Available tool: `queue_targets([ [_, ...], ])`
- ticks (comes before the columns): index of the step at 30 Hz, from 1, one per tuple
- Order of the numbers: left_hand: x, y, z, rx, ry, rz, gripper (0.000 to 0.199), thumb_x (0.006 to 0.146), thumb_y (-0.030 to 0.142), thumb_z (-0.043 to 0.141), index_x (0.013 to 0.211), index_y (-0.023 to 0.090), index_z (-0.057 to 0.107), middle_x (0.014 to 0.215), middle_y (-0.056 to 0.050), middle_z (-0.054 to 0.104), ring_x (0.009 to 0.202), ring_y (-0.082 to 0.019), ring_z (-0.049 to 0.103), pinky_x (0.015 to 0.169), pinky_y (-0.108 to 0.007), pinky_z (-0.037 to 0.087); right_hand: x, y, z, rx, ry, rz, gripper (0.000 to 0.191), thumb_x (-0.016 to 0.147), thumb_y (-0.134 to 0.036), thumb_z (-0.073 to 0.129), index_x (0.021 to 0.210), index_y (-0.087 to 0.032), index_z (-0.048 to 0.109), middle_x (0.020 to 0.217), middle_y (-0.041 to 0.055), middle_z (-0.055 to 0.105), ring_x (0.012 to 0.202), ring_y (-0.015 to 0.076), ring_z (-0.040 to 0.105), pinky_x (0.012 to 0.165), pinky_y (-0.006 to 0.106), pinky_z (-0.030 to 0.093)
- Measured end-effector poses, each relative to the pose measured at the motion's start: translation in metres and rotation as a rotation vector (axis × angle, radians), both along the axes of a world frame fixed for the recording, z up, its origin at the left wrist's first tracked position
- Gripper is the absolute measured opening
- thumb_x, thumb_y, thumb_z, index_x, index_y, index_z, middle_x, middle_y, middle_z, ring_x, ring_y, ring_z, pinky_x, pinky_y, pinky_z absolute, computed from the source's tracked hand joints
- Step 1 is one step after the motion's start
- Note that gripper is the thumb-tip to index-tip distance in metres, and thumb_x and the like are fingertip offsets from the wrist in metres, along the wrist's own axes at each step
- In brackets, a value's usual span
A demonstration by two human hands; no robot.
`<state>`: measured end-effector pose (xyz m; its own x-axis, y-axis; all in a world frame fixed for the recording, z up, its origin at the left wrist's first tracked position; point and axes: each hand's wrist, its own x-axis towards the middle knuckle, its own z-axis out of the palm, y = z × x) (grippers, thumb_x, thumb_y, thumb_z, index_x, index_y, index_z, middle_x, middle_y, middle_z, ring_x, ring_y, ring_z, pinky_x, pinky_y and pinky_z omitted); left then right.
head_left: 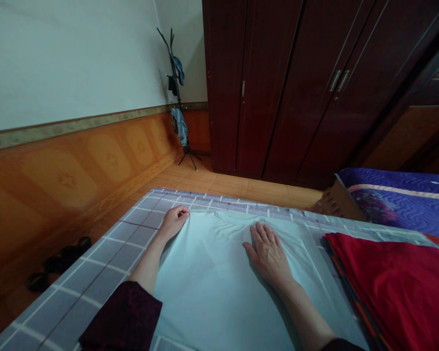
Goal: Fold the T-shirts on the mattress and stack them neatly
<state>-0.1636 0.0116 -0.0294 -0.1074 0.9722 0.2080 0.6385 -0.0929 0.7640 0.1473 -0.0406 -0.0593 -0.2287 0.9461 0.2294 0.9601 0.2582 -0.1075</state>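
A pale mint-green garment [219, 273], which looks like a shirt, lies spread on a grey checked cloth [113, 243]. At its far left corner my left hand [174, 220] is closed, the fabric edge pinched between thumb and fingers. My right hand [269, 253] rests flat on the upper right part of the garment, fingers stretched out and palm down. Small creases run across the fabric between my hands and near its far edge.
Red folded cloth [398, 287] lies to the right, over darker fabric. Beyond it is a bed with a purple cover [398, 195]. A coat stand [177, 92] stands in the corner beside a dark red wardrobe [270, 87]. Dark shoes [58, 263] are on the floor at left.
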Motion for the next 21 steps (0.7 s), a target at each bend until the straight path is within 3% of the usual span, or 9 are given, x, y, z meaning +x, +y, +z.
queue_targets([
  [6,0.001,-0.002,0.009,0.035,-0.151,0.026,0.024,0.073,0.038,0.052,0.075,0.016,0.061,0.073,-0.001,0.064,0.071,-0.017,0.059,0.067,-0.025,0.045,0.000,-0.001,-0.002,0.016,0.030,0.006,0.056,0.092,-0.040,0.038,0.136,-0.007,0.045,0.146,0.0144,0.037,0.136,0.0301,0.028,0.110,0.045,0.023],
  [11,0.002,-0.004,0.007,-0.027,-0.206,-0.069,0.025,0.072,0.038,0.056,0.080,0.015,0.062,0.074,-0.001,0.064,0.068,-0.015,0.059,0.065,-0.025,0.045,0.000,0.000,-0.001,0.010,0.018,0.001,0.055,0.091,-0.040,0.039,0.136,-0.008,0.046,0.145,0.0139,0.037,0.135,0.0306,0.029,0.110,0.045,0.023],
  [15,-0.003,-0.002,0.002,-0.073,-0.203,-0.116,0.026,0.073,0.036,0.055,0.086,0.015,0.062,0.075,-0.002,0.065,0.065,-0.014,0.059,0.064,-0.025,0.046,-0.001,0.000,0.000,0.010,0.003,-0.005,0.054,0.091,-0.039,0.040,0.135,-0.008,0.047,0.145,0.0137,0.039,0.135,0.0309,0.030,0.109,0.045,0.024],
  [21,-0.011,0.004,-0.005,-0.091,-0.083,-0.129,0.021,0.070,0.028,0.055,0.084,0.016,0.065,0.084,-0.004,0.068,0.078,-0.018,0.062,0.073,-0.027,0.046,0.000,-0.001,0.001,0.034,0.000,0.009,0.052,0.092,-0.037,0.039,0.134,-0.008,0.047,0.144,0.0143,0.040,0.134,0.0308,0.031,0.108,0.045,0.026],
])
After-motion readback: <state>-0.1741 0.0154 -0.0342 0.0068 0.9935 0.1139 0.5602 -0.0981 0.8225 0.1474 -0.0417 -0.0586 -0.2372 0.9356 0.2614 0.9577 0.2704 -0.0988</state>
